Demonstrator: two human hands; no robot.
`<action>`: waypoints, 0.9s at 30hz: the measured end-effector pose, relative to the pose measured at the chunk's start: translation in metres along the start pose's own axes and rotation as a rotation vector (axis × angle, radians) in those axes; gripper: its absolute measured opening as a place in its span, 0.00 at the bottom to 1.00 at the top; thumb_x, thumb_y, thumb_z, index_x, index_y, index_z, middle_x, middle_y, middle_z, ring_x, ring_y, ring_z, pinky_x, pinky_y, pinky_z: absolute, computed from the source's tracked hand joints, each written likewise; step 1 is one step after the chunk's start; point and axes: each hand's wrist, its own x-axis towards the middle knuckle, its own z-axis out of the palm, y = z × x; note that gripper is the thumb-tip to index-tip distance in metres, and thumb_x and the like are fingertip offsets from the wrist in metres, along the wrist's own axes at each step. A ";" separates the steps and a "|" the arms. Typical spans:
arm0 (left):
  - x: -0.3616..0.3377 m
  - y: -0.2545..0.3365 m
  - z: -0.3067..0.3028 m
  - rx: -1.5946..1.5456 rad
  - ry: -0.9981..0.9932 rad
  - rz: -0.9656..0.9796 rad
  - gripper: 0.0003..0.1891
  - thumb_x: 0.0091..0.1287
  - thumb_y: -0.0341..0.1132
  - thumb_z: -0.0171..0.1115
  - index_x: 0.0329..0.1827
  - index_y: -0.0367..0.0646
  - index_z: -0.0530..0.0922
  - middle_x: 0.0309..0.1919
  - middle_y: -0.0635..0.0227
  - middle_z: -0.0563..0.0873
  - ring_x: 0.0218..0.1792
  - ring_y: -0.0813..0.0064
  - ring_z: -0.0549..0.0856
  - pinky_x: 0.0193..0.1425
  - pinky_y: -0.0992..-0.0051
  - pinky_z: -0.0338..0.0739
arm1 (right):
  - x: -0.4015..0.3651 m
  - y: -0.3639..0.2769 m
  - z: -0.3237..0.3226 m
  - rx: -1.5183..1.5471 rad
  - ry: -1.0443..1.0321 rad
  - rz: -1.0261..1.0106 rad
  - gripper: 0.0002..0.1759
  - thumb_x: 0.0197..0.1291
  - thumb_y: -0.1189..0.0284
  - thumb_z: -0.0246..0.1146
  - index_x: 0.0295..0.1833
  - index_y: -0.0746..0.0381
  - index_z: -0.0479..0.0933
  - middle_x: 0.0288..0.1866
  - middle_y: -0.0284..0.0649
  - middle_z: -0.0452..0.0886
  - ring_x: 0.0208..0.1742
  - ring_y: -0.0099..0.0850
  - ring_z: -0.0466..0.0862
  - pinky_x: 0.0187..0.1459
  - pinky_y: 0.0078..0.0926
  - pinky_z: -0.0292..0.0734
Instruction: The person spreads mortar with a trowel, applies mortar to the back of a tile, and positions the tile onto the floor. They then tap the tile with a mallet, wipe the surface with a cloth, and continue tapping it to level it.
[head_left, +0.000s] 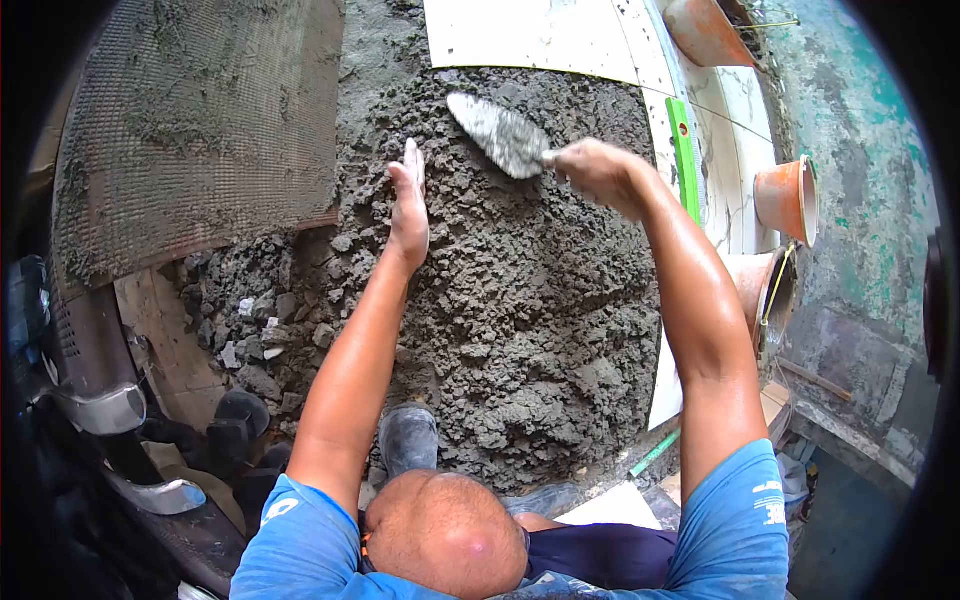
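Right hand [595, 172] grips trowel [500, 135] over far end of mortar [530, 330], left hand [408, 212] open at mortar's left side; forward overswing could chip white tile [535, 35] bordering mortar's far edge.

Noted mortar [540, 330] at centre. Found mat [200, 130] at far left, with rubble [262, 345] on its near side, left of the mortar. Logged far tile [535, 35] behind the mortar, side tiles [735, 220] along its right, level [686, 155] on these, buckets [780, 200] at their outer edge.
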 end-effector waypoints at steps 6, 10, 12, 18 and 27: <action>-0.055 -0.003 0.006 0.142 -0.116 0.016 0.54 0.63 0.77 0.18 0.79 0.39 0.33 0.80 0.55 0.36 0.80 0.63 0.39 0.80 0.67 0.29 | -0.054 0.040 0.044 0.136 -0.312 0.202 0.22 0.67 0.53 0.60 0.30 0.60 0.77 0.15 0.25 0.64 0.15 0.19 0.60 0.18 0.24 0.55; -0.067 -0.016 0.004 0.080 -0.130 0.079 0.56 0.62 0.79 0.24 0.80 0.40 0.34 0.80 0.55 0.38 0.80 0.63 0.39 0.80 0.66 0.28 | -0.059 0.034 0.028 0.166 -0.159 0.120 0.23 0.70 0.52 0.57 0.30 0.59 0.77 0.18 0.28 0.67 0.19 0.20 0.64 0.21 0.24 0.58; -0.072 -0.021 0.007 0.106 -0.132 0.060 0.56 0.61 0.79 0.24 0.80 0.40 0.34 0.80 0.55 0.38 0.80 0.63 0.38 0.80 0.65 0.28 | -0.033 0.032 0.016 0.220 0.006 0.055 0.25 0.71 0.52 0.54 0.28 0.59 0.75 0.18 0.27 0.66 0.19 0.20 0.63 0.21 0.25 0.59; -0.077 -0.024 0.012 0.185 -0.112 0.085 0.57 0.60 0.80 0.26 0.80 0.43 0.33 0.80 0.56 0.37 0.80 0.63 0.37 0.80 0.63 0.28 | -0.031 0.038 0.035 0.263 -0.049 0.103 0.23 0.71 0.51 0.53 0.31 0.59 0.75 0.18 0.28 0.67 0.20 0.21 0.64 0.23 0.27 0.63; -0.100 -0.044 0.012 0.345 -0.118 0.254 0.51 0.67 0.74 0.23 0.80 0.39 0.35 0.80 0.57 0.37 0.80 0.61 0.39 0.81 0.62 0.32 | -0.143 0.059 0.148 -0.130 -0.066 0.045 0.30 0.71 0.48 0.48 0.50 0.66 0.78 0.41 0.54 0.84 0.46 0.49 0.85 0.47 0.48 0.79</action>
